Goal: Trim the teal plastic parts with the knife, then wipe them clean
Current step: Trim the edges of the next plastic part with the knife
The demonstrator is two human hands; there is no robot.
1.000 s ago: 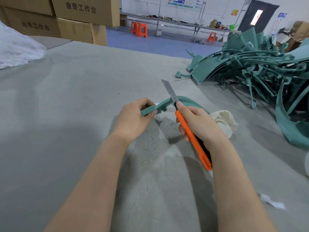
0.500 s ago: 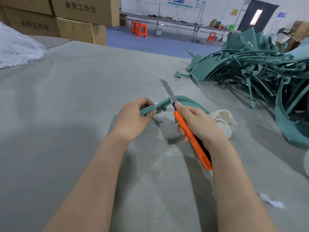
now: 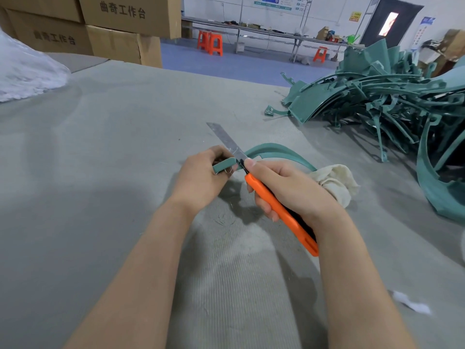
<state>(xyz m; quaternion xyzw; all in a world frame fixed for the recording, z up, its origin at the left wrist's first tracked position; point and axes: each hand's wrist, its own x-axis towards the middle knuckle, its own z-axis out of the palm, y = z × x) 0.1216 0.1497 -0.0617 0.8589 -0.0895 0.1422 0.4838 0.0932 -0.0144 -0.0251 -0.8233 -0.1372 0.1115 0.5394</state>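
My left hand (image 3: 201, 180) grips one end of a curved teal plastic part (image 3: 271, 151), which arcs away to the right over the grey table (image 3: 105, 152). My right hand (image 3: 289, 190) holds an orange utility knife (image 3: 279, 210) with its long blade extended. The blade lies against the part's edge right beside my left fingers. A cream cloth (image 3: 334, 182) lies bunched just right of my right hand, covering the part's far end.
A large heap of teal plastic parts (image 3: 382, 96) fills the table's right side. Cardboard boxes (image 3: 100, 26) stand at the back left, next to a white plastic bag (image 3: 27, 71). Fine shavings and a white scrap (image 3: 412, 302) lie on the table.
The blade has slid down and left along the part, closer to my left fingers. Both hands keep their grip and have shifted slightly left.
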